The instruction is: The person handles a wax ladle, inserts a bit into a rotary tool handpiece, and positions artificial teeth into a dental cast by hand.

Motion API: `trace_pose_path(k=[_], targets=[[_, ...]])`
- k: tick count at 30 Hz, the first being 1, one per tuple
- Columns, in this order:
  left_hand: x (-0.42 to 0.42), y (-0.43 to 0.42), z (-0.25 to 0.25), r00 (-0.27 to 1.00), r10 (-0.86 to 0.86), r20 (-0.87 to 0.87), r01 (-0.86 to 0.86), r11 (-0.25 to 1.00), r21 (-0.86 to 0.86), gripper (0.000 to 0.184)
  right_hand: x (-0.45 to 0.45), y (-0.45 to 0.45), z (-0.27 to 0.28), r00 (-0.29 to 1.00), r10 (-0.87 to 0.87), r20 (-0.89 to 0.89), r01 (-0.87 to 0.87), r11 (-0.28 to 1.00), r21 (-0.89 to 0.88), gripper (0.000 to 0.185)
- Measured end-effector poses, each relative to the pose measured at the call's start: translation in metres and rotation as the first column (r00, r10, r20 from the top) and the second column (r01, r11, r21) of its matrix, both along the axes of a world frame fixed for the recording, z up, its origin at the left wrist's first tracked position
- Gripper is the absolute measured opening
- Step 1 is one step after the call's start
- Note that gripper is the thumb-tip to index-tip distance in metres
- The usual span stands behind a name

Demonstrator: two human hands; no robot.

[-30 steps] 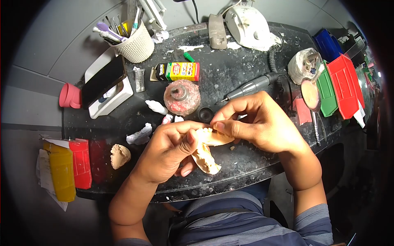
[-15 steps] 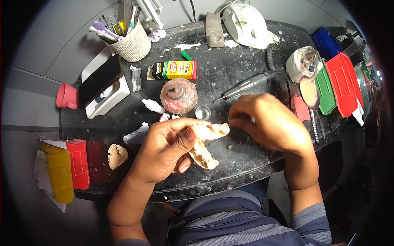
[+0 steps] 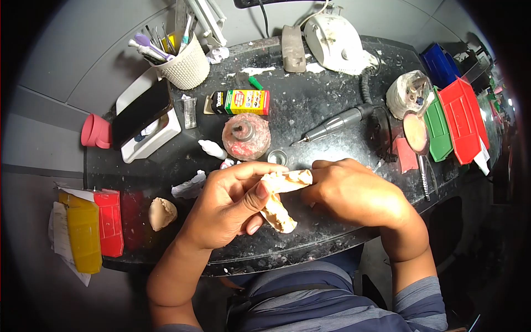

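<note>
My left hand (image 3: 229, 205) grips a cream dental cast (image 3: 279, 214) in the middle of the view, its thumb on top and one arm of the horseshoe shape pointing down. My right hand (image 3: 354, 191) is at the cast's right end, back upwards, with the fingers curled under and mostly hidden; what they hold, if anything, does not show. Just behind the cast stands a small clear cup (image 3: 277, 157). A second cast (image 3: 162, 214) lies to the left on the black table (image 3: 326, 243), near crumpled white material (image 3: 189, 185).
Behind the hands are a pink-stained round jar (image 3: 246, 141), a Tuder-like printed box (image 3: 240, 102) and a rotary handpiece (image 3: 334, 126). A phone (image 3: 142, 113) leans at left. Red trays (image 3: 463, 122), a green tray (image 3: 438, 130) and a plastic-lined container (image 3: 408, 97) stand right.
My right hand drew back from the cast, then came lower and closer to its right end, fingers turned under. My left hand keeps its hold. The small piece near the cast is now out of sight.
</note>
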State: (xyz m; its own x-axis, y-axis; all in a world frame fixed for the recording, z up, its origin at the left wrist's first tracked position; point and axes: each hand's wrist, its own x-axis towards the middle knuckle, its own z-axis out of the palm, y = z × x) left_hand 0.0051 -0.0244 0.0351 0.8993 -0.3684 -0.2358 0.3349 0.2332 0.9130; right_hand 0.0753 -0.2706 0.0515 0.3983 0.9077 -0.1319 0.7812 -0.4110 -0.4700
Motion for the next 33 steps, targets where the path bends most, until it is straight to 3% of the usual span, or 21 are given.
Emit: trace_pose_path(k=[3,5,7,9,12,16,20,22,25,29,31,33], targets=[[0.001,0.0,0.001,1.0,-0.01,0.002,0.01,1.0,-0.007,0.047,0.0,0.0,-0.003,0.999,0.02,0.034,-0.02,1.0,-0.022,0.009],[0.0,0.001,0.001,1.0,-0.02,0.02,0.021,1.0,-0.021,0.049,0.002,-0.002,0.003,1.0,-0.017,-0.002,0.017,0.998,0.068,0.009],[0.001,0.002,0.0,0.999,-0.027,0.027,0.027,0.999,-0.02,0.049,0.008,-0.009,0.006,0.991,-0.131,0.013,0.129,0.987,0.094,0.01],[0.0,0.001,0.0,0.999,-0.03,0.033,0.031,0.999,-0.02,0.05,0.015,-0.014,0.004,0.969,-0.246,-0.009,0.236,0.921,0.309,0.013],[0.0,0.0,0.0,0.998,-0.042,0.056,0.043,0.999,-0.011,0.05,0.016,-0.01,0.018,0.919,-0.372,-0.129,0.392,0.827,0.403,0.015],[0.0,-0.001,-0.004,0.997,-0.035,0.07,0.037,0.999,-0.016,0.051,0.019,-0.006,0.005,0.958,-0.262,-0.116,0.279,0.761,0.585,0.016],[0.001,0.0,-0.003,0.996,-0.049,0.068,0.052,0.998,-0.047,0.055,0.014,-0.002,0.009,0.945,-0.315,-0.091,0.302,0.729,0.614,0.013],[0.0,-0.001,-0.004,0.994,-0.041,0.1,0.044,0.999,-0.027,0.057,0.009,-0.002,0.014,0.859,-0.434,-0.269,0.508,0.665,0.547,0.013],[0.001,0.001,-0.001,0.989,-0.056,0.134,0.056,0.998,0.004,0.061,0.006,0.0,0.012,0.793,-0.447,-0.414,0.609,0.571,0.55,0.014],[0.0,-0.003,0.002,0.992,-0.042,0.12,0.046,0.998,-0.033,0.065,0.013,-0.001,0.011,0.878,-0.403,-0.259,0.469,0.612,0.637,0.015],[0.0,-0.004,0.001,0.989,-0.038,0.142,0.041,0.999,-0.021,0.065,0.015,0.0,0.011,0.945,-0.288,-0.153,0.307,0.629,0.714,0.016],[0.0,-0.006,-0.003,0.986,-0.033,0.163,0.035,0.999,-0.009,0.065,0.012,0.004,0.013,0.951,-0.281,-0.129,0.285,0.635,0.718,0.017]])
